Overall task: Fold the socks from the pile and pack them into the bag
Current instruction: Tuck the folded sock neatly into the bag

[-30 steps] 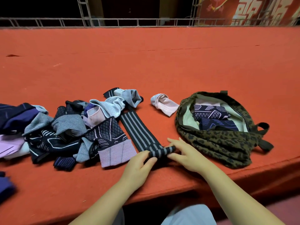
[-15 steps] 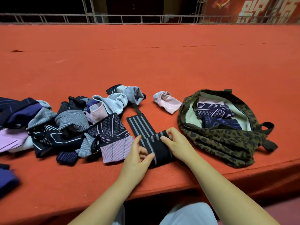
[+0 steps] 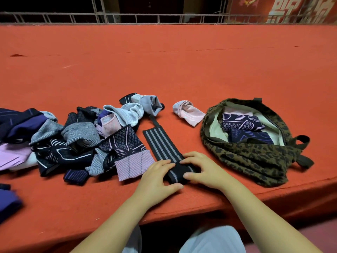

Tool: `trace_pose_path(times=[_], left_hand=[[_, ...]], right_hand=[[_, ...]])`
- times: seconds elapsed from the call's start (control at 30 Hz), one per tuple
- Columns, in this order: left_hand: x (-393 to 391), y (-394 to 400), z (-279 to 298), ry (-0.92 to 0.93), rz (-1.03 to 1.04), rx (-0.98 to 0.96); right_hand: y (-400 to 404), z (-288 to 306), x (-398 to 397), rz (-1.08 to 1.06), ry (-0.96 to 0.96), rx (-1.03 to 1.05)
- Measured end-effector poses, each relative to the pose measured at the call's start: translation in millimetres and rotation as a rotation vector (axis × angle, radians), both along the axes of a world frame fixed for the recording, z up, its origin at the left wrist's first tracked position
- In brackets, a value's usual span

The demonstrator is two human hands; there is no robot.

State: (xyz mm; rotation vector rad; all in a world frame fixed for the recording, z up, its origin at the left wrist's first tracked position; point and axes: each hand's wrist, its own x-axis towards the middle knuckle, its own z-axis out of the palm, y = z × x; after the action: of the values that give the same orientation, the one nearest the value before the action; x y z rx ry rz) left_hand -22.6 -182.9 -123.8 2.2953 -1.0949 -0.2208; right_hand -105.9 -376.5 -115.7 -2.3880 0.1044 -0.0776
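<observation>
Striped sock (image 3: 162, 147) now rolled further up from its near end; left hand (image 3: 156, 177) and right hand (image 3: 204, 168) sit farther along it.

Both hands low, side by side

Left hand (image 3: 156, 177) and right hand (image 3: 204, 169) lie palm-down, fingers curled, thumbs pointing inward, forearms reaching forward.

red wall banner (image 3: 299, 10) at top right: large pale characters, cut off by the frame edge, not legible
other text: none
</observation>
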Motion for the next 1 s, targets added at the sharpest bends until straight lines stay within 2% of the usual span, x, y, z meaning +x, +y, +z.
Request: trace_pose_path(times=[0.13,0.3,0.37,0.47,0.57,0.73,0.8,0.9,1.0], left_hand=[[1.8,1.5,1.1,0.071,0.018,-0.053],[-0.1,4.5,4.5,0.173,-0.017,-0.088],[-3.3,5.7,5.1,0.227,0.002,-0.134],[-5.6,6.7,-0.8,0.346,0.102,-0.233],[-6.5,4.8,-2.8,0.393,0.174,-0.287],[-7.2,-0.2,-1.1,0.373,0.247,-0.319],[-7.4,2.0,-3.6,0.285,0.219,-0.3],[-6.8,4.8,-7.1,0.095,0.157,-0.217],[-6.5,2.4,-6.3,0.033,0.107,-0.081]], right_hand=[[-5.4,-0.9,-4.5,0.052,0.042,-0.161],[-1.2,6.9,-2.7,0.051,-0.115,-0.202],[3.7,13.0,-3.7,0.034,-0.146,-0.135],[14.3,19.8,-4.7,-0.059,-0.086,0.057],[23.2,17.2,0.0,-0.16,-0.123,0.103],[26.9,3.9,19.4,-0.382,-0.135,0.166],[27.1,0.8,28.7,-0.416,-0.105,0.149],[27.8,-2.4,42.2,-0.414,-0.058,0.02],[26.1,-4.6,42.8,-0.411,-0.103,-0.053]])
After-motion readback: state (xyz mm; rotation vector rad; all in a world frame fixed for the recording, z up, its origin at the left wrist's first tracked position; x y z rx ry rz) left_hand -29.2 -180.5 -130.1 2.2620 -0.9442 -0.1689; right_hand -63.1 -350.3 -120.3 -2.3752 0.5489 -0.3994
